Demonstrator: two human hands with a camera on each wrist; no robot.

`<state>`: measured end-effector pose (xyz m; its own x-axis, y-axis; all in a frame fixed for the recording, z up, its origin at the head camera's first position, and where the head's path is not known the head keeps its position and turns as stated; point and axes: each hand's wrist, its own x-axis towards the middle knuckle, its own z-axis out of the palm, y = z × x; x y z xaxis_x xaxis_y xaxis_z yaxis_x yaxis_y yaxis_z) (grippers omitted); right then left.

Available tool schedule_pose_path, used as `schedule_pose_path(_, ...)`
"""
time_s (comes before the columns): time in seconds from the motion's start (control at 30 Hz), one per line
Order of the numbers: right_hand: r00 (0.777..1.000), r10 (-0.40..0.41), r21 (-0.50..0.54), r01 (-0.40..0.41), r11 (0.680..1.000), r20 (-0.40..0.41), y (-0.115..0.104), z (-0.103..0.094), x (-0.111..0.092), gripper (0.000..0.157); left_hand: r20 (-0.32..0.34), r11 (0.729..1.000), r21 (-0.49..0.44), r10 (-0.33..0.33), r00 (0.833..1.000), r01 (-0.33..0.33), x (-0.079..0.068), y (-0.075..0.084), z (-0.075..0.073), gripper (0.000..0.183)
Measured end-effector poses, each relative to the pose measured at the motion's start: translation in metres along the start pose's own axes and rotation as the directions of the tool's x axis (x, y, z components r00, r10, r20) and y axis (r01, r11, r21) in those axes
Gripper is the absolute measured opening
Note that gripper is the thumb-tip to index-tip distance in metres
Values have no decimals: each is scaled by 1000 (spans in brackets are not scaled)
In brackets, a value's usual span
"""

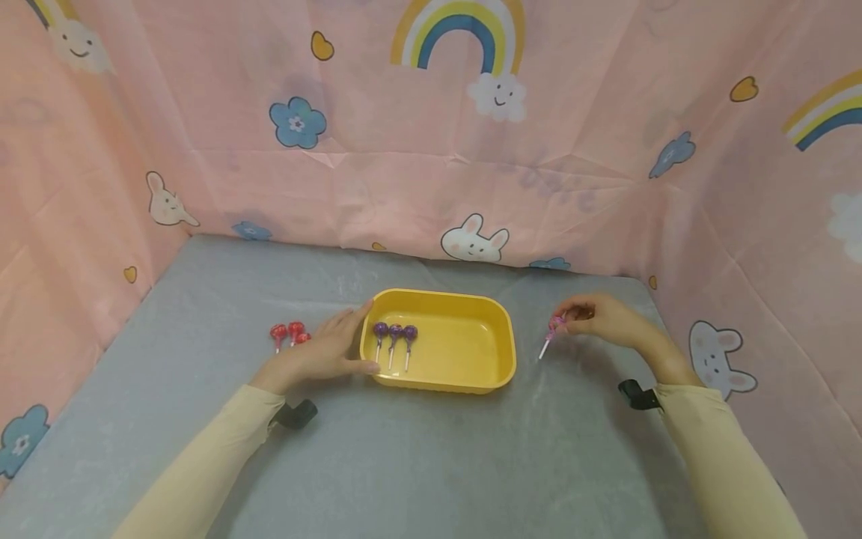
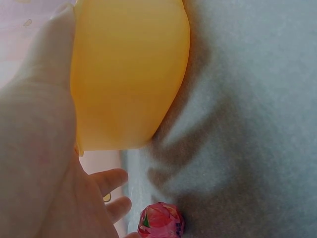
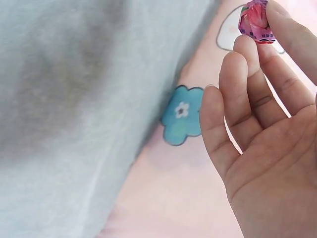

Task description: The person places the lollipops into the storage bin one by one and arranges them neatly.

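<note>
Pink fabric [image 1: 377, 187] printed with rainbows, clouds, rabbits and blue flowers rises behind and at both sides of a grey cloth [image 1: 471, 464] that covers the work surface. Two cream sleeves [image 1: 202, 464] reach in from the near edge. Between the hands sits a yellow tray [image 1: 438, 385], its long side roughly facing the person. The left hand [image 1: 323, 348] spans the tray's left end with fingers extended, thumb at the near corner and a fingertip at the far one, touching without curling round it. The right hand [image 1: 595, 318], to the right of the tray and apart from it, pinches a pink-wrapped lollipop [image 1: 555, 325] by its head; the thumb presses one side, the index fingertip meets it opposite, and the remaining fingers are loosely bent beside it. Its white stick points down and toward the tray, clear of the fingers. A small black device [image 1: 296, 414] shows at the left wrist. Inside the tray, three purple lollipops [image 1: 395, 331] lie in a row near the left end, heads away from the person. Red lollipops [image 1: 296, 328] lie on the cloth beyond the left hand, partly hidden by it.
</note>
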<state>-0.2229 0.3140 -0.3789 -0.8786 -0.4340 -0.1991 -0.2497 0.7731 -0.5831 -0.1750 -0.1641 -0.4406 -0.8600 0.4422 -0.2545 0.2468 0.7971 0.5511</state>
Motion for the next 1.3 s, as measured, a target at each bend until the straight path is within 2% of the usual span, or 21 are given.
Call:
schedule_pose_path(0.27,999,19,-30,-18,999,29,-17,-5,10,27,4,1000,7,-2,1000,2,1,-1,0,116)
schedule_pose_path(0.57,999,-35,-34,36,999,35,-31,-4,28,24,-2,1000,12,3,1000,-3,2,-1,0,115)
schedule_pose_path(0.8,998,-41,-51,44,998,46,-39,-4,35,22,-3,1000,15,6,1000,-6,2,-2,1,116)
schedule_pose_path(1.3,989,-102,-4,103,995,109,-61,0,54,22,6,1000,3,-4,1000,4,0,-1,-1,116)
